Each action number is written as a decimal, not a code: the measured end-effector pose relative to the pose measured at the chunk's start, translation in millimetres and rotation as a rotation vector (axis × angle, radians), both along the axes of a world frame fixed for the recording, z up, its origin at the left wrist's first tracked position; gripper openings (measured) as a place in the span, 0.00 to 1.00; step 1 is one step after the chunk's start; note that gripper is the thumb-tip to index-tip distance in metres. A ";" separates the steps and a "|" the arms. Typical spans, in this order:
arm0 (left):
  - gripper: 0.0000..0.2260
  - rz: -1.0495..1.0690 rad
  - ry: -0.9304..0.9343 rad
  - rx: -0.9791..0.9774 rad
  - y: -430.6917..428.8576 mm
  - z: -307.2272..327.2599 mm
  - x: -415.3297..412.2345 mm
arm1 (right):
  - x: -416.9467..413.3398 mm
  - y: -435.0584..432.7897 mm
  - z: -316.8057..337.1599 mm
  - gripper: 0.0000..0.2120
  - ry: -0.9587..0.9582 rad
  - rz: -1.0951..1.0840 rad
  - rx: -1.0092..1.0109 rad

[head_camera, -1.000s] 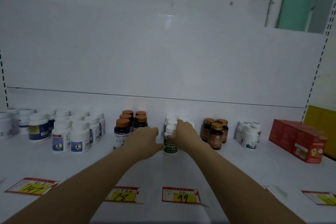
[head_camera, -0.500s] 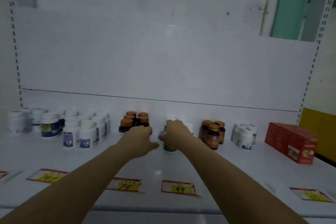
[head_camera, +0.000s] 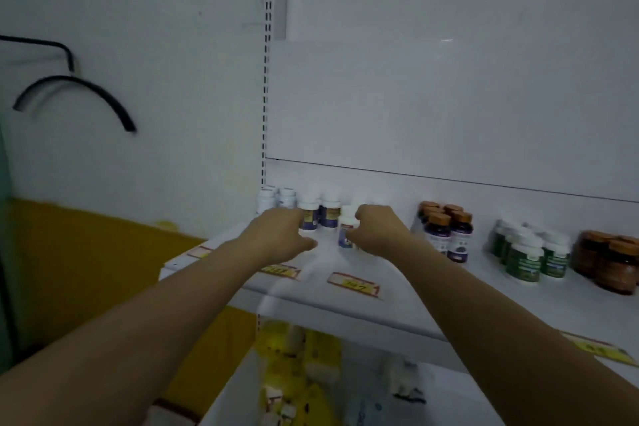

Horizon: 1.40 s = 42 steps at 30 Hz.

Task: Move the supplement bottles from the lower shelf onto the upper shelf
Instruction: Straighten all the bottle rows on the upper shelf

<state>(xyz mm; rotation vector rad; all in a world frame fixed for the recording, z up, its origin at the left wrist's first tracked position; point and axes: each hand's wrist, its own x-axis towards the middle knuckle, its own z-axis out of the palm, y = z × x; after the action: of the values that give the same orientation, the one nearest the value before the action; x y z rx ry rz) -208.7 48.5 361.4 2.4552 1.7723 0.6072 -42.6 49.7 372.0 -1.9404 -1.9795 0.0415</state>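
The upper shelf [head_camera: 408,308] carries rows of supplement bottles. My right hand [head_camera: 377,232] curls round a white bottle with a blue label [head_camera: 345,230] near the shelf's left end. My left hand [head_camera: 276,235] lies just left of it with curled fingers, against another white bottle with a dark label [head_camera: 308,216]; whether it holds that bottle is hidden by the back of the hand. More white bottles [head_camera: 276,199] stand behind. Dark bottles with orange caps [head_camera: 446,230], green-labelled white bottles [head_camera: 529,259] and brown bottles [head_camera: 612,259] stand to the right.
Red and yellow price tags [head_camera: 354,284] lie along the shelf's front edge. The lower shelf [head_camera: 449,401] shows below, blurred, with yellow packs [head_camera: 297,356] on it. A slotted upright [head_camera: 265,79] bounds the shelf on the left, next to a white wall with a black cable [head_camera: 86,90].
The view has swung left. Both hands have left the green-labelled bottle in the middle and now sit at the white bottles near the shelf's left end.
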 end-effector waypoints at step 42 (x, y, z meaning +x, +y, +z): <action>0.30 -0.357 -0.389 -0.349 315.2 -69.5 -124.3 | -164.2 258.2 -56.4 0.35 0.316 -0.265 -0.151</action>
<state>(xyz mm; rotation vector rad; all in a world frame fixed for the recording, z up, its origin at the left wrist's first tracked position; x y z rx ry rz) -333.0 363.7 291.9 2.1540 1.1492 0.6242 -206.8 307.9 315.6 -2.1218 -1.5465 0.4117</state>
